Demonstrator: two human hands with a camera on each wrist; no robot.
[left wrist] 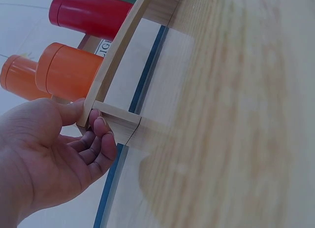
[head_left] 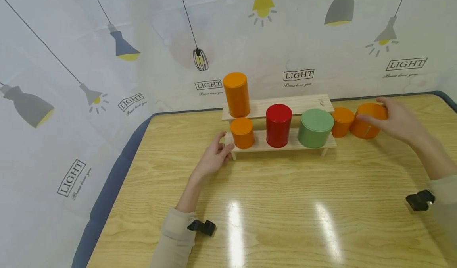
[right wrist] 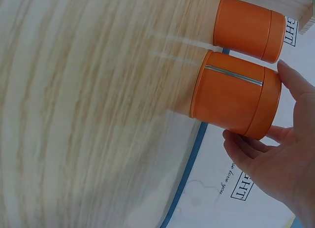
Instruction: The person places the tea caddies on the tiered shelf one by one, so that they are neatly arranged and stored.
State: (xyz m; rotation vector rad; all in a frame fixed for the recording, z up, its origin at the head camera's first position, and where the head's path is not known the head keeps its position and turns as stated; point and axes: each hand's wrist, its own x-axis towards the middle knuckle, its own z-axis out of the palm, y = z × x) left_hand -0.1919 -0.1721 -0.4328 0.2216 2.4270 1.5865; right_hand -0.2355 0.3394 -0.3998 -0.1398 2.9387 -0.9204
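Note:
My left hand [head_left: 214,155] pinches the left end of a two-step wooden shelf [head_left: 262,144], thumb on the lower board and curled fingers beneath it in the left wrist view. Beside that thumb a short orange tin [head_left: 242,134] stands on the lower step, followed by a red tin [head_left: 277,126] and a wide green tin [head_left: 316,128]. On the upper step, at the left, is a tall orange tin [head_left: 236,95]. My right hand [head_left: 401,119] grips a wide orange tin [right wrist: 234,97] with a silvery seam, thumb and fingers around its lid end. A smaller orange tin [right wrist: 248,28] stands between it and the shelf.
The wooden table [head_left: 278,204] has a dark blue edge [head_left: 121,166] along its left side and back. Behind it hangs a pale cloth [head_left: 160,33] printed with lamps and lettering. A black device [head_left: 202,227] is strapped at the left wrist, another black device [head_left: 420,200] at the right.

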